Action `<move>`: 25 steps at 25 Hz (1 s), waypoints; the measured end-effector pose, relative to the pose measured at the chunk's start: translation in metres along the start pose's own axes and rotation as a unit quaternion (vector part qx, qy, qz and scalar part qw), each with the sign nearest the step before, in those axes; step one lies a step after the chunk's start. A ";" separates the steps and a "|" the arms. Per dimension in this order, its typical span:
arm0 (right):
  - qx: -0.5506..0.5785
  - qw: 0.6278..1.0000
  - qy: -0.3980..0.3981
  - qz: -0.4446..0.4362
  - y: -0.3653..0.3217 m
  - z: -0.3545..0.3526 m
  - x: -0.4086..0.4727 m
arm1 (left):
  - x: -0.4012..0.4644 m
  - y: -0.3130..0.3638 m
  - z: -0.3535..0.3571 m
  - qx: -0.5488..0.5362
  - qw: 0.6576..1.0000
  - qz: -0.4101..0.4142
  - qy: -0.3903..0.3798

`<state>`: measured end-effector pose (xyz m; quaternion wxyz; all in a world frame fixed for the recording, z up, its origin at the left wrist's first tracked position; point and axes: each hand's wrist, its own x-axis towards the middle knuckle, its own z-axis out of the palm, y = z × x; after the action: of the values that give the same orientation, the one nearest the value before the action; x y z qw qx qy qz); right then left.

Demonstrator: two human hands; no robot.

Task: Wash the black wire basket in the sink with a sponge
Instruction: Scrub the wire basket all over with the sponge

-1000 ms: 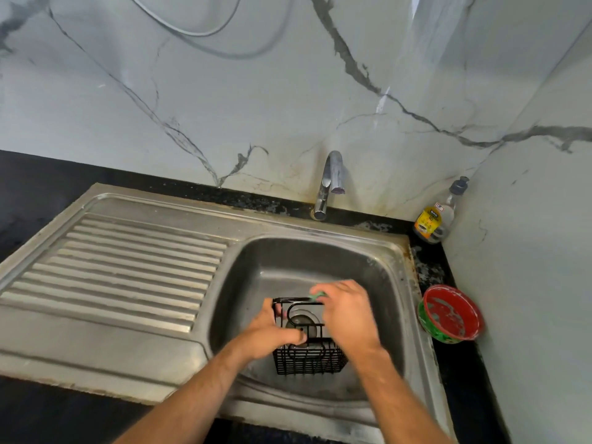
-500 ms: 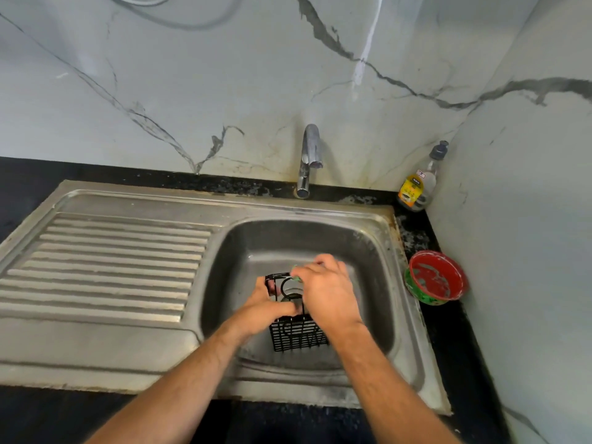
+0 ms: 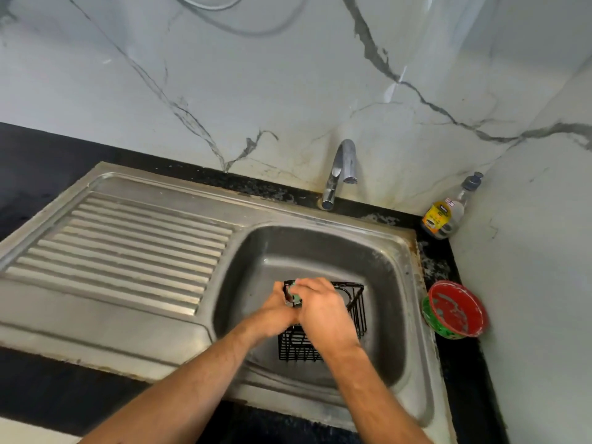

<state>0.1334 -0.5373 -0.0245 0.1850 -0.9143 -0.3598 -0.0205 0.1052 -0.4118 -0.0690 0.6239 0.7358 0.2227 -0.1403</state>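
The black wire basket point(image 3: 354, 310) sits in the steel sink point(image 3: 320, 248), nearer its front wall. The left hand point(image 3: 275, 310) grips its left rim; the right hand point(image 3: 323, 310) presses a green sponge point(image 3: 296, 298) there. Bare basin lies far and right.

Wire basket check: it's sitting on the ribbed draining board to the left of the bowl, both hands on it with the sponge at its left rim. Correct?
Not quite. The head view shows the black wire basket down inside the sink bowl, not on the draining board. The rest holds: left hand and right hand are on it, green sponge at its left rim.
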 end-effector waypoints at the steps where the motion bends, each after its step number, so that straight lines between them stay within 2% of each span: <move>1: -0.016 1.000 0.013 -0.008 0.007 -0.003 -0.001 | 0.000 0.000 0.000 0.005 1.000 -0.004 -0.002; 4: -0.002 0.998 0.047 0.041 0.018 -0.009 -0.001 | 0.001 -0.003 -0.002 0.000 1.000 -0.014 0.003; 8: 0.090 0.992 -0.012 0.085 0.001 -0.009 0.006 | -0.002 0.002 -0.003 0.001 1.000 -0.005 -0.001; 10: 0.125 0.989 -0.011 0.077 0.005 -0.013 0.004 | -0.004 0.002 -0.003 0.004 1.000 -0.004 -0.003; 12: 0.151 0.983 -0.005 0.106 0.012 -0.016 0.001 | -0.005 0.001 -0.002 0.005 1.000 -0.004 -0.013; 16: 0.289 0.916 0.030 0.276 0.010 -0.014 0.011 | -0.004 -0.003 -0.001 -0.014 1.000 -0.004 -0.006; 22: 0.217 0.955 -0.097 0.178 0.027 -0.024 0.009 | -0.001 -0.002 -0.002 -0.001 1.000 -0.010 -0.018; 25: 0.214 0.962 -0.072 0.155 0.047 -0.030 -0.001 | -0.002 0.000 -0.001 -0.002 1.000 -0.008 -0.020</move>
<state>0.1664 -0.5803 -0.0121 0.3508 -0.8970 -0.2217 0.1523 0.1031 -0.4111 -0.0680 0.6283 0.7298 0.2170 -0.1595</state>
